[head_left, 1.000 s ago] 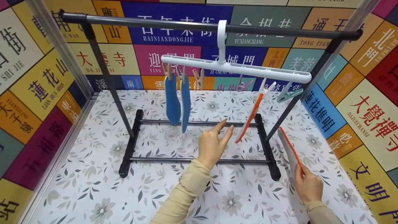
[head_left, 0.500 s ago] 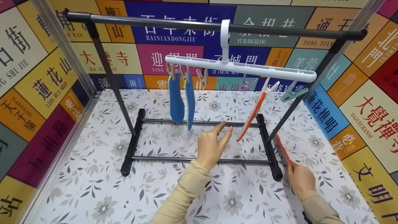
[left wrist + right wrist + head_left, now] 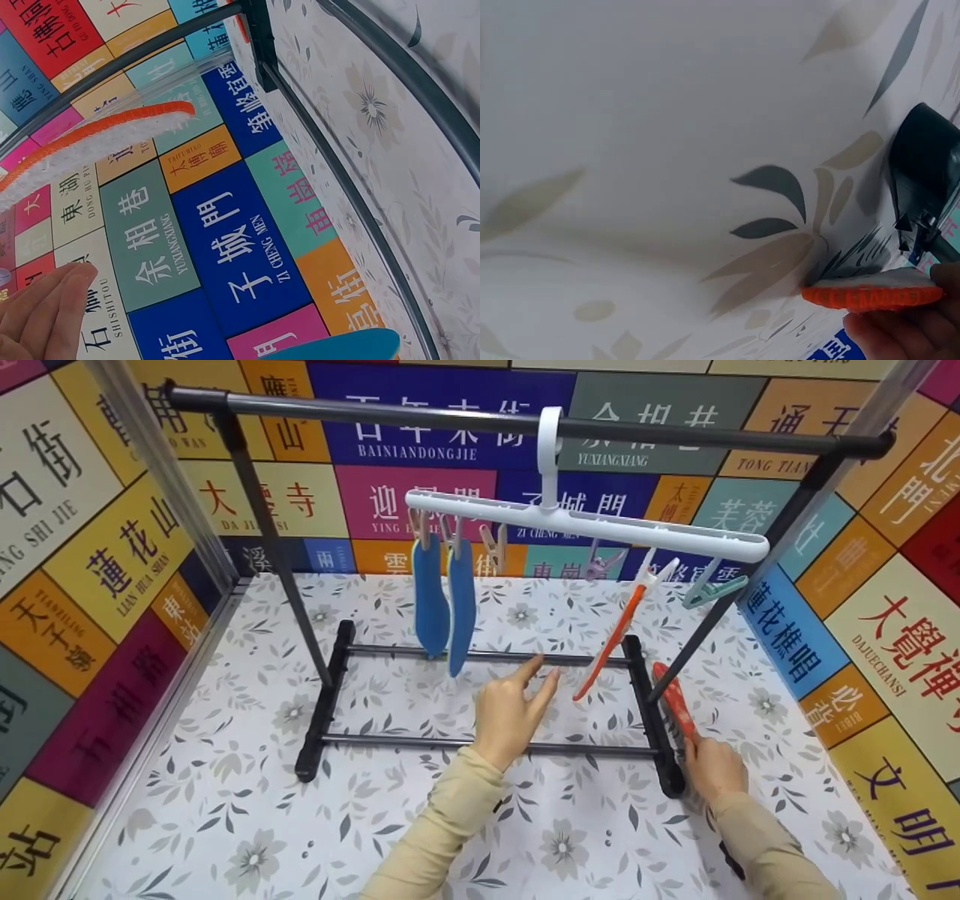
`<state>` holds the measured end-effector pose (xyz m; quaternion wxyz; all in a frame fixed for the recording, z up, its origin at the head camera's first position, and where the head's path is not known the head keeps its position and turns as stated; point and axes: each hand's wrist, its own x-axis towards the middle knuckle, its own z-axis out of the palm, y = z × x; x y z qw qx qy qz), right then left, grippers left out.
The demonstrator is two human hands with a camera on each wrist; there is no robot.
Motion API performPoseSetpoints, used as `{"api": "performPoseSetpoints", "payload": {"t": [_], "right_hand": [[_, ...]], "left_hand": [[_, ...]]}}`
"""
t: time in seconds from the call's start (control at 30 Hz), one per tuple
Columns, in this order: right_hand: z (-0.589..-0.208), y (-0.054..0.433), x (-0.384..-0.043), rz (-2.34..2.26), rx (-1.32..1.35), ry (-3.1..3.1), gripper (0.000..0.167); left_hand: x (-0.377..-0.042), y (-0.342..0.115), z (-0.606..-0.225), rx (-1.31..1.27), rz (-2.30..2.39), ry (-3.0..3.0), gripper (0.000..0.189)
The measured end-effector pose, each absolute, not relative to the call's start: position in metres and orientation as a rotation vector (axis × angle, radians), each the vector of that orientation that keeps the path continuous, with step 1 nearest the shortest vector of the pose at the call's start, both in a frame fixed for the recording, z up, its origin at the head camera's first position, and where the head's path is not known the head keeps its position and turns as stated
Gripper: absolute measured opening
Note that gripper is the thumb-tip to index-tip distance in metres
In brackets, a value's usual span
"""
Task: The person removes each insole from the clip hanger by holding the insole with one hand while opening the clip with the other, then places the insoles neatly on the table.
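Note:
My right hand (image 3: 716, 769) grips one end of an orange insole (image 3: 673, 697) beside the rack's right foot. In the right wrist view, the insole's orange stitched edge (image 3: 870, 298) shows below its pale side. My left hand (image 3: 510, 712) hovers inside the rack, thumb and index finger spread apart, holding nothing. Right of it, a second orange insole (image 3: 611, 645) hangs from a white clothespin (image 3: 660, 572); its fleecy white side (image 3: 97, 150) shows in the left wrist view. Two blue insoles (image 3: 462, 607) hang from clothespins at the hanger's left end.
A white hanger (image 3: 600, 526) hooks over the top bar (image 3: 375, 415) of a black rack. Unloaded clothespins on it include a beige one (image 3: 495, 544), a purple one (image 3: 606, 564) and a green one (image 3: 716, 589). Sign-patterned walls enclose the flower-print tabletop (image 3: 255, 851).
My right hand has moved left toward the rack's foot, and its insole has turned from edge-on to show its orange face. The left hand stays nearly still. The head view has shifted slightly.

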<state>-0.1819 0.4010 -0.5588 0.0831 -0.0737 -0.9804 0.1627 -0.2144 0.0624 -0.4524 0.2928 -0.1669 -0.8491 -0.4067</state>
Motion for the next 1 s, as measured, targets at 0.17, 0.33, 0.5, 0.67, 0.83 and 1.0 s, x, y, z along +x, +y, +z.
{"api": "performPoseSetpoints", "payload": {"t": [0.17,0.33,0.5,0.67,0.83,1.0], "right_hand": [[-0.559,0.402,-0.192,0.506,-0.228,-2.954,0.028],[-0.559,0.401,-0.202,0.531,-0.22,-2.964,0.026],[-0.56,0.402,-0.205,0.546,-0.204,-2.982,0.027],[-0.562,0.402,-0.205,0.555,-0.221,-2.995,0.031],[-0.563,0.402,-0.205,0.552,-0.254,-3.007,0.033],[-0.563,0.399,-0.203,0.561,-0.258,-2.985,0.032]], "left_hand": [[-0.214,0.061,-0.453,-0.471,-1.096,-2.249,0.037],[-0.215,0.06,-0.454,-0.47,-1.094,-2.255,0.038],[-0.215,0.059,-0.455,-0.467,-1.102,-2.259,0.037],[-0.215,0.06,-0.456,-0.464,-1.087,-2.25,0.036],[-0.215,0.062,-0.457,-0.453,-1.054,-2.255,0.038],[-0.215,0.063,-0.459,-0.458,-1.066,-2.266,0.038]]}}
